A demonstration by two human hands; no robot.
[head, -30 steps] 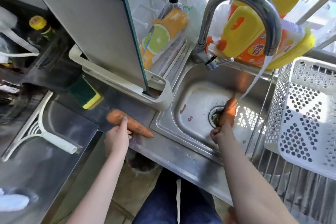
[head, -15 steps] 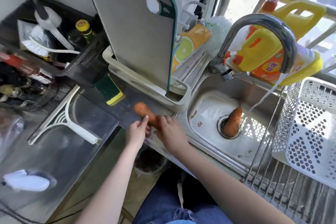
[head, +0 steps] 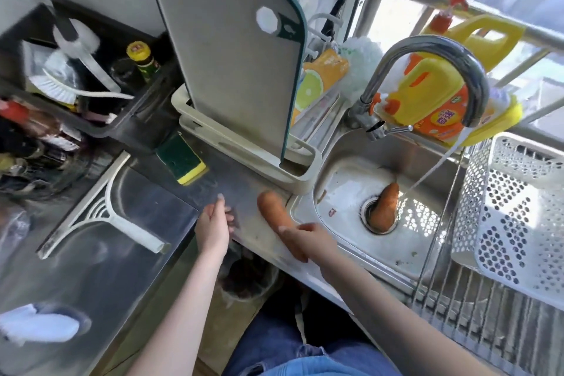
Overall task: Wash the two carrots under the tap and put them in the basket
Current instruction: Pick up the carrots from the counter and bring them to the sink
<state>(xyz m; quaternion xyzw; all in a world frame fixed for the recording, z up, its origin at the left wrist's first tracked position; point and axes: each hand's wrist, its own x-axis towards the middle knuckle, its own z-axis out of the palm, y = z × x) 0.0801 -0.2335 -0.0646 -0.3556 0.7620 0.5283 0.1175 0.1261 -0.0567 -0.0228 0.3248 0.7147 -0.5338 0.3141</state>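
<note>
Two blunt, tapered orange carrots: the nearer carrot [head: 274,210] lies on the brushed-steel counter [head: 195,189], its narrow end gripped in the curled fingers of the right hand [head: 308,239], reaching across palm down. Beyond that grip, the second carrot [head: 385,206] stands in the sink [head: 345,174] drain beside the tap's [head: 433,70] stream, the perforated white basket [head: 515,210] farther right. Left of the grip, the left hand [head: 213,223] rests loosely spread, holding nothing.

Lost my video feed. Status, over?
Right hand grips counter carrot. Left hand open beside it. Second carrot in sink drain, tap running. Basket empty. Nothing blocking.
</note>
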